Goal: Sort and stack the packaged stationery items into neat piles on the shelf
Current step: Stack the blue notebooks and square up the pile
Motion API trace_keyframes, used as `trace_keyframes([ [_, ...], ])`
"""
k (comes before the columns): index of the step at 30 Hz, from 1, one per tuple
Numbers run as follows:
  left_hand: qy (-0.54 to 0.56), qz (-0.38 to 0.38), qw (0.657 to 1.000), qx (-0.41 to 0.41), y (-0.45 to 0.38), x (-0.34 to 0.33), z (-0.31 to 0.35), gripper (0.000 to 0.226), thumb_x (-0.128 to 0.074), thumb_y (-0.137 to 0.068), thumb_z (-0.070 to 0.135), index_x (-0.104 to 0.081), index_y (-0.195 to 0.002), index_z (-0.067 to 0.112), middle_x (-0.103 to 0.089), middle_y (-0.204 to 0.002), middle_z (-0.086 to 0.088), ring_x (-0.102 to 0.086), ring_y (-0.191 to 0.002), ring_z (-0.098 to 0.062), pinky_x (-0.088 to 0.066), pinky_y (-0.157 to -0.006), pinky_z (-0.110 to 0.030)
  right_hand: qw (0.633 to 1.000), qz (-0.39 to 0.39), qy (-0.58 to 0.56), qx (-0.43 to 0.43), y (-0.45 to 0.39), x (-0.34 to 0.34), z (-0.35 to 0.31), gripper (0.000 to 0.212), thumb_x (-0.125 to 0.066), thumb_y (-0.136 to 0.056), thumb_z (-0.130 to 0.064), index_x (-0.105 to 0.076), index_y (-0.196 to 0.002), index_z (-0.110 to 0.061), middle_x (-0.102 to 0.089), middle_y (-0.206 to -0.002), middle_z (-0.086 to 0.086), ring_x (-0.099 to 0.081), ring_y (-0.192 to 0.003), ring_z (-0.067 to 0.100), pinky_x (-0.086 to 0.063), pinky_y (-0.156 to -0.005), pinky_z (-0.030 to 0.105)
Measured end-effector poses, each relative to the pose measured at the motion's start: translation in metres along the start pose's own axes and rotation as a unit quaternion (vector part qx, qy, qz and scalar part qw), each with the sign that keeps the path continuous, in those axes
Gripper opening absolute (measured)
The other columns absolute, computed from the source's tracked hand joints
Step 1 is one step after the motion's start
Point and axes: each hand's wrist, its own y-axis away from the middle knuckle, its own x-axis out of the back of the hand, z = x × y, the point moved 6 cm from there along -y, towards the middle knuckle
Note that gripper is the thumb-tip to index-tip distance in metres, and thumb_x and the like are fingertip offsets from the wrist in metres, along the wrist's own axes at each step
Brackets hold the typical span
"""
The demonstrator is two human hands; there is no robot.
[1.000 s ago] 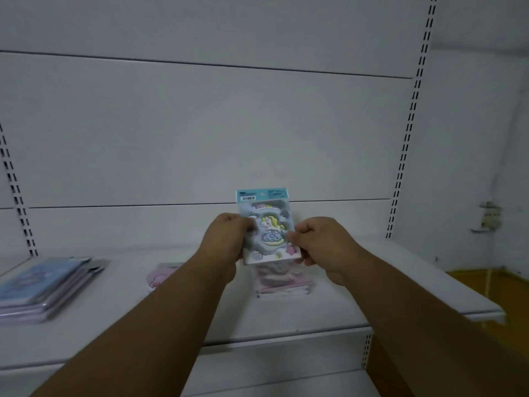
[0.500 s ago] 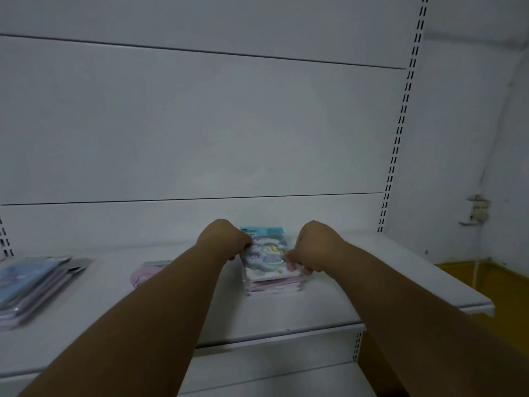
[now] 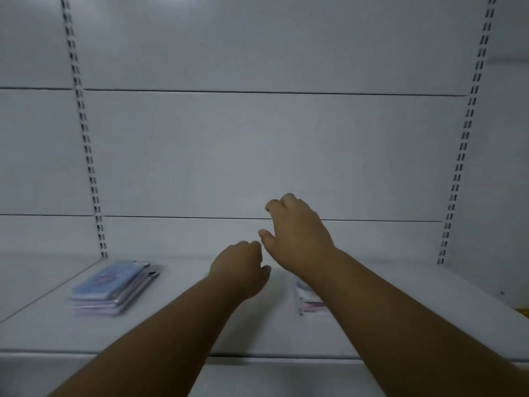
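- I saw two piles of packaged stationery on the white shelf [image 3: 257, 333]. The larger pile [image 3: 113, 289] lay toward the left end, its top pack pale blue with pinkish packs under it, slightly fanned and blurred.
- The smaller pile [image 3: 307, 299] sat near the middle of the shelf, mostly hidden behind my right forearm; only a pale blue top and pink lower edges showed.
- My right hand [image 3: 297, 233] was lifted above that pile, in front of the back panel [image 3: 257, 153], fingers loosely curled and thumb apart from them. It had hold of nothing.
- My left hand [image 3: 239, 267] hung lower, just left of the right one and close to it, curled into a loose fist over the shelf. I could make out nothing in it, though the knuckles faced me and I could not see the palm side.
- Both bare forearms reached in from the bottom edge.
- Slotted uprights [image 3: 86, 138] ran up the panel at left and right.
- A sliver of yellow [image 3: 522, 313] showed past the shelf's right end.
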Motion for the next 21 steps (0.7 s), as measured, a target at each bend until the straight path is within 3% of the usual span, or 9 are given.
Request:
trace_keyframes([
  [7, -0.033, 0.020, 0.998, 0.039, 0.040, 0.056, -0.133, 0.032, -0.055, -0.090, 0.048, -0.061, -0.109, 0.022, -0.064, -0.104, 0.002, -0.058, -0.090, -0.014, -0.052, -0.083, -0.030, 0.998, -0.010, -0.045, 0.053, -0.026, -0.035, -0.127, 0.042, -0.051, -0.093, -0.040, -0.047, -0.130, -0.018, -0.051, -0.125, 0.005, -0.051, -0.112, 0.022, -0.043, -0.094, 0.034],
  [13, -0.089, 0.042, 0.994, 0.041, 0.056, 0.087, -0.232, 0.035, -0.052, -0.090, 0.049, -0.061, -0.111, 0.022, -0.063, -0.102, 0.002, -0.056, -0.092, -0.016, -0.052, -0.086, -0.033, 0.998, -0.015, -0.027, 0.049, -0.045, -0.072, -0.213, 0.044, -0.050, -0.093, -0.041, -0.047, -0.130, -0.018, -0.052, -0.123, 0.006, -0.052, -0.110, 0.023, -0.044, -0.093, 0.036],
  [18, -0.097, 0.034, 0.993, 0.058, 0.065, 0.095, -0.290, 0.044, -0.048, -0.092, 0.053, -0.055, -0.121, 0.021, -0.060, -0.118, -0.001, -0.054, -0.107, -0.019, -0.047, -0.091, -0.035, 0.998, -0.039, -0.040, -0.017, -0.046, -0.107, -0.243, 0.044, -0.052, -0.092, -0.041, -0.048, -0.128, -0.017, -0.055, -0.122, 0.008, -0.055, -0.108, 0.025, -0.048, -0.090, 0.036],
  [21, -0.040, -0.024, 0.994, 0.097, 0.062, 0.083, -0.310, 0.053, -0.048, -0.091, 0.058, -0.053, -0.124, 0.018, -0.062, -0.122, -0.005, -0.058, -0.107, -0.023, -0.050, -0.091, -0.037, 0.988, -0.103, -0.051, -0.101, -0.039, -0.136, -0.240, 0.042, -0.051, -0.092, -0.042, -0.050, -0.123, -0.013, -0.058, -0.117, 0.011, -0.059, -0.103, 0.027, -0.049, -0.085, 0.035],
])
